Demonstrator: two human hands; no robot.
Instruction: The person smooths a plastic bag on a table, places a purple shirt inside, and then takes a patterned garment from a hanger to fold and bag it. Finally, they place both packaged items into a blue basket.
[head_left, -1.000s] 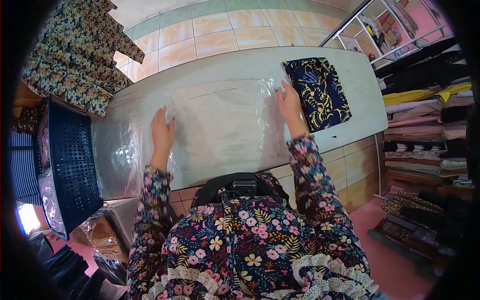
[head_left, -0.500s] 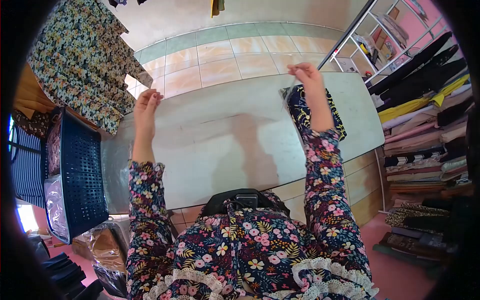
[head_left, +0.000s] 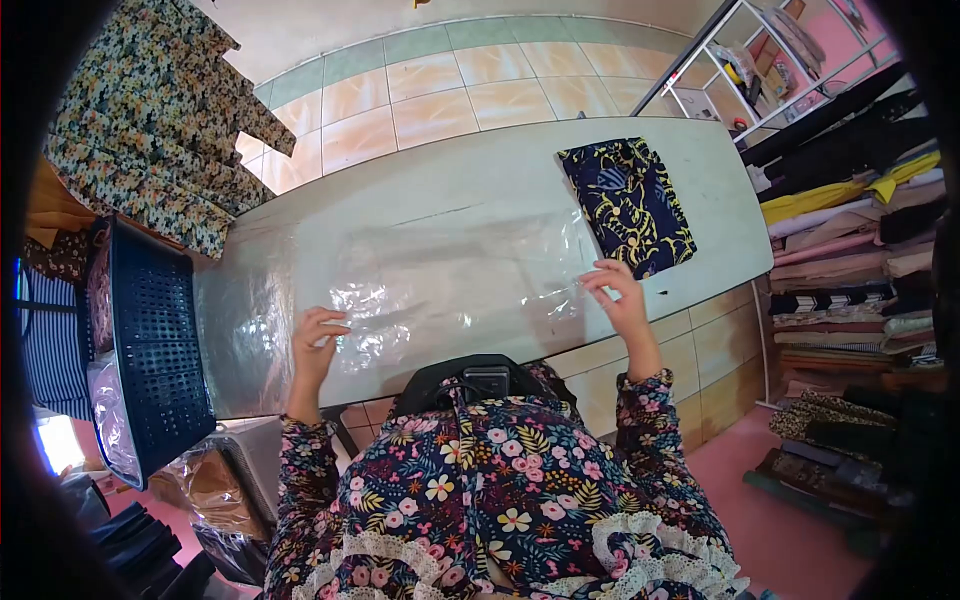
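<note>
Leaning over white table (head_left: pixel 480 160) | clear plastic sheet (head_left: pixel 460 270) spread across its middle | folded navy-yellow cloth (head_left: pixel 630 205) just beside sheet's right edge | my left hand (head_left: pixel 315 345) and right hand (head_left: pixel 622 298) each pinch sheet's near edge

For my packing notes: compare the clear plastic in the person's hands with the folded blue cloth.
The clear plastic is see-through and crinkled; the folded blue cloth is opaque, with a yellow print. The clear plastic is spread wide, pinched by the left hand and right hand; the folded blue cloth lies untouched, a compact rectangle. Both are on the white table.
</note>
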